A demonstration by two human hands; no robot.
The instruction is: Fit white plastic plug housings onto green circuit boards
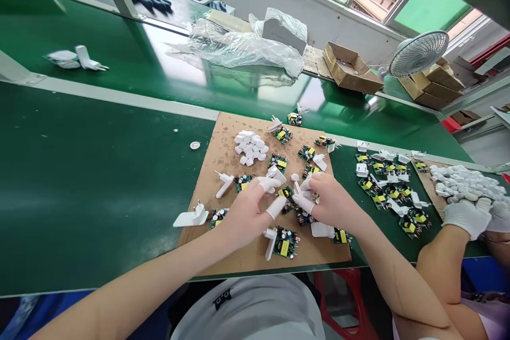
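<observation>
White finger cots cover some fingertips on both hands. My left hand [249, 204] is over the cardboard sheet [235, 252], thumb and forefinger apart with nothing visible between them. Its thumb tip is beside a small green circuit board with a yellow-wrapped part [285, 194], and a white plug housing [276, 174] lies just beyond its forefinger. My right hand [332, 199] pinches a white plastic plug piece [297, 190], partly hidden by the fingers. Around my hands lie several boards wired to white plug housings, such as the board [285, 243] near the front edge.
A heap of small white caps [251, 147] sits on the sheet. More boards [384, 180] lie to the right, where a co-worker's gloved hand [468, 218] touches a white pile [466, 181]. Behind are a rail, plastic wrap [247, 48], an open carton [350, 66] and a fan [418, 54].
</observation>
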